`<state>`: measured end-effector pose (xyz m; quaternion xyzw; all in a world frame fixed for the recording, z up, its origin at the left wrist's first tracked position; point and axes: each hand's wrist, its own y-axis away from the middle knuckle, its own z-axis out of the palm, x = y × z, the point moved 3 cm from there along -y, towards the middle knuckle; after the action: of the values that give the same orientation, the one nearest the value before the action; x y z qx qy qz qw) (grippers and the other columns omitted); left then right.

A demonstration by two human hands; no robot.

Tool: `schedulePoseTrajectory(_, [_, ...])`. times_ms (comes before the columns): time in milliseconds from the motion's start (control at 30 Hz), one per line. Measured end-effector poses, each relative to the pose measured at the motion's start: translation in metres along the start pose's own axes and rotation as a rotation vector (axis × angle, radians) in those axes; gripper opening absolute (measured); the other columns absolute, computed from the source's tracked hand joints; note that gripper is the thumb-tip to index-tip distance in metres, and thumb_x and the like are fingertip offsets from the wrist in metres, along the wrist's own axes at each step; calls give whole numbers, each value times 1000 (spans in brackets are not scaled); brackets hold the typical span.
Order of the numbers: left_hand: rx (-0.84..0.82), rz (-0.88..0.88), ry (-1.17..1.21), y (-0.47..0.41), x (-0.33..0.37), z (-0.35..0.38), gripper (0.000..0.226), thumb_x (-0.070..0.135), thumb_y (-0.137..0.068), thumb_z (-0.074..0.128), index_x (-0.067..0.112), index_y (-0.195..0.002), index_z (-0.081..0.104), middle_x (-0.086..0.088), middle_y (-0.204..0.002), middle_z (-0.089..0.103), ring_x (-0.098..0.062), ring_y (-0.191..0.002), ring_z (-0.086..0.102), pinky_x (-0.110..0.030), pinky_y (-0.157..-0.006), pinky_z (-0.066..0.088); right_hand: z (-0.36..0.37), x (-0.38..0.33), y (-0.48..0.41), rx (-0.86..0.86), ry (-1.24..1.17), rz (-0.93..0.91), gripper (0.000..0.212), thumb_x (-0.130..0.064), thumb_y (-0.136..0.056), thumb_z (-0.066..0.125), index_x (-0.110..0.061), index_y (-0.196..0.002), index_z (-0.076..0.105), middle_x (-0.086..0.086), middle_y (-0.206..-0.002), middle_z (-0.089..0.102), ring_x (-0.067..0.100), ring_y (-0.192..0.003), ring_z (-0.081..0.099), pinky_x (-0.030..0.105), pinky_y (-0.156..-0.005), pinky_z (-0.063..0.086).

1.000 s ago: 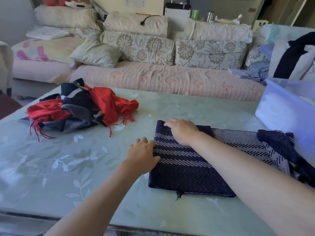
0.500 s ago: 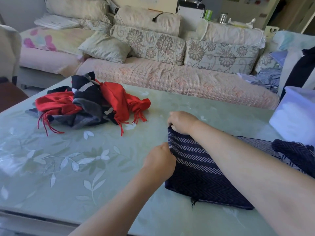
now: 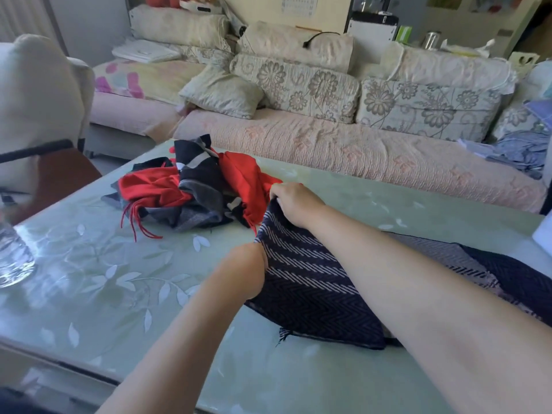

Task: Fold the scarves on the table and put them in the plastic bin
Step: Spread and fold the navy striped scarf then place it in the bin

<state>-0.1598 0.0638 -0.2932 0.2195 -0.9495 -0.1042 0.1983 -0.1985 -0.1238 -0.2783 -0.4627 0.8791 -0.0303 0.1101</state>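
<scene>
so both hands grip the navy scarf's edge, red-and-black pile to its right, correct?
No: the head view shows the red-and-black pile left of the navy scarf. The left hand and right hand do grip its edge.

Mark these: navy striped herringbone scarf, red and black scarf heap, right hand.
navy striped herringbone scarf (image 3: 310,282), head view, middle of the folded panel
red and black scarf heap (image 3: 203,186), head view, dark fold at centre
right hand (image 3: 294,201), head view, back of the hand

A home living room: cushioned sofa (floral covers) behind a leaf-patterned table.
</scene>
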Motion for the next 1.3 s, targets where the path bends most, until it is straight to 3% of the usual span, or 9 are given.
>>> schedulePoseTrajectory(233, [155, -136, -258, 0, -41, 2, 34, 12, -91, 44, 15, -125, 45, -13, -128, 38, -32, -122, 37, -38, -92, 43, 39, -44, -14, -184, -33, 7, 53, -11, -98, 52, -23, -147, 39, 10, -152, 31, 36, -128, 48, 42, -105, 41])
schedulePoseTrajectory(367, [295, 79, -192, -10, -24, 7, 42, 32, -94, 50, 23, -135, 43, -5, -139, 39, -29, -128, 34, -42, -100, 37, 35, -25, 27, -167, -44, 48, 58, -23, -101, 49, -29, -154, 28, 3, -167, 6, 33, -145, 30, 42, -113, 31])
schedulePoseTrajectory(500, [133, 276, -119, -14, 22, 34, 61, 49, -99, 41, 29, -153, 21, -1, -161, 16, -25, -147, 12, -47, -116, 21, 21, 15, 89, -107, -13, 161, 57, -36, -102, 45, -25, -155, 28, 8, -166, 14, 32, -148, 26, 43, -118, 25])
schedulePoseTrajectory(633, [-67, 164, -307, -17, 53, 63, 73, 64, -97, 29, 34, -156, -1, -4, -164, -9, -28, -150, -8, -52, -120, 4, 11, 55, 164, -272, -20, 281, 63, -45, -103, 41, -25, -159, 18, 7, -167, 7, 26, -153, 14, 42, -122, 17])
schedulePoseTrajectory(767, [62, 302, -304, -9, 86, 64, 69, 57, -96, 43, 27, -153, 20, -6, -160, 14, -29, -147, 11, -49, -117, 21, -11, 83, 232, -338, -75, 296, 62, -45, -102, 46, -27, -158, 24, 0, -167, 10, 20, -153, 13, 34, -121, 14])
schedulePoseTrajectory(833, [139, 456, -272, 1, 102, 66, 65, 61, -87, 54, 32, -143, 38, 0, -144, 34, -25, -135, 26, -45, -108, 35, -24, 91, 260, -342, -116, 296, 59, -42, -93, 58, -31, -149, 41, -3, -159, 28, 20, -147, 26, 33, -118, 24])
schedulePoseTrajectory(967, [14, 565, -215, 22, 119, 78, 48, 56, -74, 68, 36, -115, 53, 6, -111, 44, -16, -110, 42, -38, -87, 47, -41, 103, 294, -397, -61, 299, 36, -34, -74, 70, -37, -109, 63, -6, -110, 49, 15, -109, 51, 33, -94, 47])
schedulePoseTrajectory(1100, [-32, 580, -149, 32, 130, 77, 15, 23, -80, 65, 27, -94, 66, 9, -98, 58, -15, -91, 55, -31, -78, 51, -49, 105, 304, -360, -26, 300, 19, -24, -76, 67, -32, -92, 64, -13, -94, 57, 13, -89, 58, 28, -78, 51])
schedulePoseTrajectory(1300, [-132, 517, -243, 43, 138, 74, 17, 11, -90, 55, 13, -97, 71, -7, -105, 69, -25, -95, 64, -36, -82, 51, -58, 91, 317, -401, -52, 237, 12, -18, -80, 70, -29, -86, 68, -15, -86, 62, 8, -84, 62, 26, -76, 53])
